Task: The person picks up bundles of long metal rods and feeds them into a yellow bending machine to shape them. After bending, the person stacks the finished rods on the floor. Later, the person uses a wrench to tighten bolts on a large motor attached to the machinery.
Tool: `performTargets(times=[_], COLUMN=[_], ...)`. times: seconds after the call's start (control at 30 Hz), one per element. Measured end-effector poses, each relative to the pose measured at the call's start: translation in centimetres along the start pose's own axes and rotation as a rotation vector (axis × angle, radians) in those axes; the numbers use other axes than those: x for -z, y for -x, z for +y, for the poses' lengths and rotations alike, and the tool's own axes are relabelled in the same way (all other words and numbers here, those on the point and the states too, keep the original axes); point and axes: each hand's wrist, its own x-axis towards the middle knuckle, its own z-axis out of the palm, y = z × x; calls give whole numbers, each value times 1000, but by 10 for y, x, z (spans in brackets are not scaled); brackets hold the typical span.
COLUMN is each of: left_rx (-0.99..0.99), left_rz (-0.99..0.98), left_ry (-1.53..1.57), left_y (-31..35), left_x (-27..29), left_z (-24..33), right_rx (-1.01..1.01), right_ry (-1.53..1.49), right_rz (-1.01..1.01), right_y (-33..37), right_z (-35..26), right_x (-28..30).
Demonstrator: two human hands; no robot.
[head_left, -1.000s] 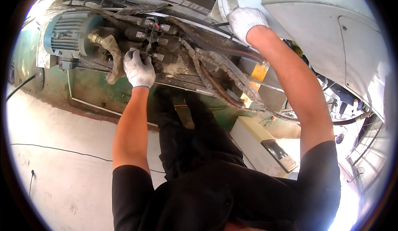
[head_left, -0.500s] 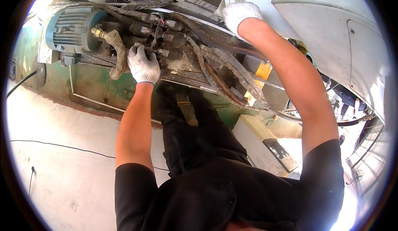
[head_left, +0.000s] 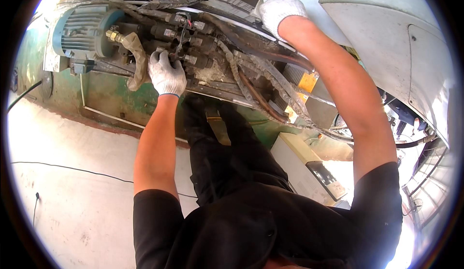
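My left hand (head_left: 166, 73), in a white work glove, is closed around a dark fitting on the grimy hydraulic valve block (head_left: 191, 46) of a green machine. A blue-grey electric motor (head_left: 79, 29) sits just left of it, with a cloth-wrapped hose (head_left: 137, 56) bending down beside my fingers. My right hand (head_left: 276, 12), also gloved, presses on the upper edge of the machine near a pale grey panel (head_left: 386, 42); what lies under its palm is hidden.
Several dirty hoses (head_left: 261, 83) run right from the valve block toward a yellow part (head_left: 307, 81). The green base (head_left: 111, 100) stands on a pale concrete floor (head_left: 72, 196) crossed by a thin black cable (head_left: 63, 166). A light box (head_left: 309, 165) lies by my legs.
The view has shifted slightly, so the machine sits lower in the picture. My left hand stays on the valve block and my right hand stays on the upper edge.
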Motion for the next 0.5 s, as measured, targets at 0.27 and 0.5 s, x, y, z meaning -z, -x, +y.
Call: performTargets(times=[0.27,0.5], left_rx=[1,4], left_rz=[19,17], left_ry=[10,-9], left_y=[1,0], left_x=[-3,-2], left_z=[-1,0], right_rx=[11,17], right_ry=[5,15], right_rz=[-43,-56], right_y=[-5,1], right_z=[-2,-4], right_x=[-2,-2])
